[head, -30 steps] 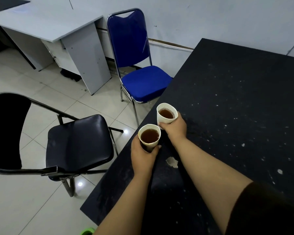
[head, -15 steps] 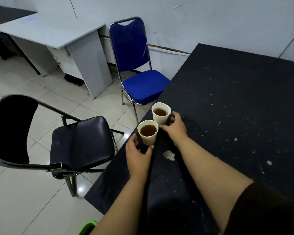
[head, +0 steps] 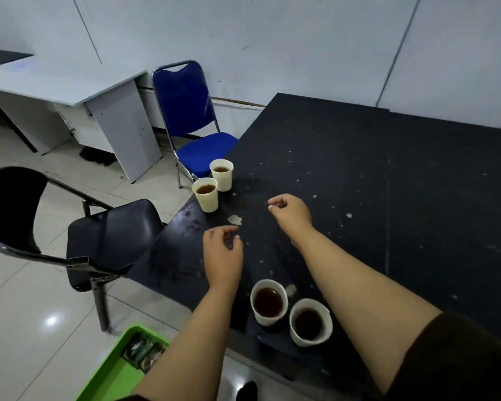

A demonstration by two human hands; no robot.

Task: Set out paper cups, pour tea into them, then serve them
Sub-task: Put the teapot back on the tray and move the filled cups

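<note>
Two paper cups of tea stand side by side near the left edge of the black table (head: 359,175): the nearer cup (head: 206,194) and the farther cup (head: 221,174). Two more filled cups stand close to me, one on the left (head: 269,301) and one on the right (head: 310,322). My left hand (head: 222,256) hovers over the table with loosely curled fingers, holding nothing, a short way back from the nearer far cup. My right hand (head: 289,212) is also free, fingers apart, to the right of the far cups.
A black chair (head: 110,238) stands at the table's left edge and a blue chair (head: 191,123) beyond it. A grey desk (head: 70,91) is at the back left. A green tray (head: 119,369) holding dark packets sits low at the front left.
Both hands have let go of the two far cups and pulled back toward me. The view has tilted down, bringing the two near cups and the green tray into sight.
</note>
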